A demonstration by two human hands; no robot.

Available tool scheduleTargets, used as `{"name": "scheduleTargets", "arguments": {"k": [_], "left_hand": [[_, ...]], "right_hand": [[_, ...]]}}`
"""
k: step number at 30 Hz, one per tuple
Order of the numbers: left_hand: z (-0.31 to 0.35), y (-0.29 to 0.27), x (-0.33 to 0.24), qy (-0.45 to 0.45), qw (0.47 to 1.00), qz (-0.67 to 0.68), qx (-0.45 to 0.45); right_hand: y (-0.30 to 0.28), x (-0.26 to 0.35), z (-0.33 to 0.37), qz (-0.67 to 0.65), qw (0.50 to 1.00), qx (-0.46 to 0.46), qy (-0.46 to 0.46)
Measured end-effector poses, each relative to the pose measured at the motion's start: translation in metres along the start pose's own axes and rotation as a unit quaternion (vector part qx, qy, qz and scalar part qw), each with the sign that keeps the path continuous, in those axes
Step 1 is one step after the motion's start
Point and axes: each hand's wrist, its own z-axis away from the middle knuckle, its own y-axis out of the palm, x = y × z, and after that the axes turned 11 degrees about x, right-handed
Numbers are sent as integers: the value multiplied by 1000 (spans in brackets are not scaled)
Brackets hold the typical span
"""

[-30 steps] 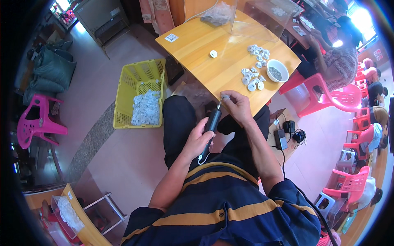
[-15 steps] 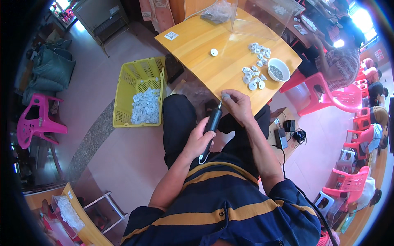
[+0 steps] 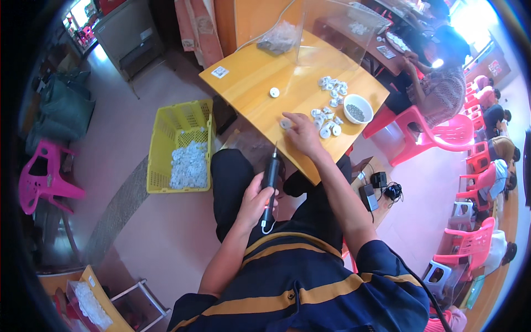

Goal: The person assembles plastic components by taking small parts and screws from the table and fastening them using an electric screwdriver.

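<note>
In my left hand is a black electric screwdriver, held upright with its thin bit pointing away from me and a white cord loop at its lower end. My right hand reaches over the near edge of the wooden table. Its thumb and fingers are spread around a small white round part; firm contact cannot be made out. To its right lie several white round parts, with another cluster behind. A white bowl holds small grey metal pieces. One white disc lies apart.
Left of my legs stands a yellow crate of white pieces. A clear panel and a plastic bag are at the table's back. Power adapters sit at right. A person sits on a pink chair beyond.
My right hand has moved from the screwdriver's tip onto the table with the white part, its fingers spreading. The screwdriver has come slightly left and down. The whole view has shifted.
</note>
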Motion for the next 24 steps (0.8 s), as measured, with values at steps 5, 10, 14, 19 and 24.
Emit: {"name": "scheduleTargets", "arguments": {"k": [5,10,14,19,24], "left_hand": [[5,-9,-3,7,1000,-4,9],[7,-9,-4,10,1000,-11,5],[4,1,-8,-1,1000,1,5],[5,2,-7,0,1000,-1,5],[5,2,-7,6,1000,-7,3]], "right_hand": [[-37,3,-21,-4,999,-31,8],[-116,-26,-29,122,986,-77,81],[-171,-73,-31,288,938,-51,184],[-181,-99,-33,352,900,56,253],[-169,-121,-34,355,893,53,270]]}}
